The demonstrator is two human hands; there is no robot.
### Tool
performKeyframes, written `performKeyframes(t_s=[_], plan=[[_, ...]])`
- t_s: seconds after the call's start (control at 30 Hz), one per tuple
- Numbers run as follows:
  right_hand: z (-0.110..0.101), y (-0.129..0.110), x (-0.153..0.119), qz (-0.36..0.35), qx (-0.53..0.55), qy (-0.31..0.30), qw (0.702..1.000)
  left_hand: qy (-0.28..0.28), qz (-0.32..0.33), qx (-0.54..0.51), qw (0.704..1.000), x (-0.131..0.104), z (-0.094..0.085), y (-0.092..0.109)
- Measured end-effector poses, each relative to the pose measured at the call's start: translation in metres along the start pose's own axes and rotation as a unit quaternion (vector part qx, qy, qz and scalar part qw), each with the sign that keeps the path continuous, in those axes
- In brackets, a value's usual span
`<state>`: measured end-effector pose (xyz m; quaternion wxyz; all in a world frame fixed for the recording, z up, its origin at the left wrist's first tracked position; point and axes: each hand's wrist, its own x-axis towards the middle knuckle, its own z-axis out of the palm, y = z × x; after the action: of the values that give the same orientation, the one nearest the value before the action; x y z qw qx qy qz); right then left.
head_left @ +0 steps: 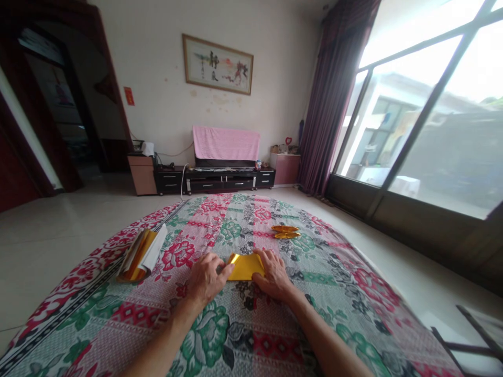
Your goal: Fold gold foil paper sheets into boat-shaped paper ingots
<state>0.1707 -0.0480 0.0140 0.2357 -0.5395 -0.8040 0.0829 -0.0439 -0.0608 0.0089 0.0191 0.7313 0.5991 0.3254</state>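
Observation:
A sheet of shiny gold paper (245, 267) lies on the flowered cloth in front of me, its upper corners folded or curled. My left hand (207, 276) pinches its left edge between thumb and fingers. At the right edge, my right hand (273, 273) grips the same sheet, thumb near the lower corner and fingers along the top. Beyond my right hand rest two folded gold paper pieces (286, 235), side by side. To the left stands a curved stack of gold and white paper (143, 255).
The flowered cloth (208, 335) covers a round table. Past it are a black TV cabinet (220, 180) and a screen under a pink cloth (227, 142). A dark metal frame (467, 345) is at the lower right, beside large windows.

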Motion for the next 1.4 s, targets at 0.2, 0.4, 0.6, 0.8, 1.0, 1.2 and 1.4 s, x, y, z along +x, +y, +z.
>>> performKeyframes(t_s=[0.2,0.4,0.6,0.8,1.0,1.2,1.4], plan=[[0.003,-0.001,0.0,-0.013,0.003,0.031,0.999,0.115,0.033,0.067,0.991,-0.002,-0.002,0.022],[0.006,-0.004,0.001,-0.032,-0.016,0.051,0.998,0.04,0.188,0.068,0.979,-0.005,-0.004,0.036],[0.003,-0.007,0.0,-0.051,-0.033,0.037,0.997,-0.002,0.178,0.104,0.978,-0.006,0.0,0.03],[0.002,-0.008,0.0,-0.05,-0.04,0.024,0.998,-0.039,0.149,0.064,0.986,-0.003,-0.002,0.024],[-0.003,-0.001,0.001,-0.068,-0.037,0.0,0.997,-0.029,0.125,0.029,0.991,-0.003,-0.001,0.021],[-0.005,0.012,0.004,-0.074,-0.009,-0.01,0.997,-0.022,0.109,0.021,0.994,-0.004,0.004,0.015],[-0.003,0.01,0.01,-0.055,0.03,0.05,0.997,-0.02,0.11,0.02,0.994,-0.004,0.004,0.014]])
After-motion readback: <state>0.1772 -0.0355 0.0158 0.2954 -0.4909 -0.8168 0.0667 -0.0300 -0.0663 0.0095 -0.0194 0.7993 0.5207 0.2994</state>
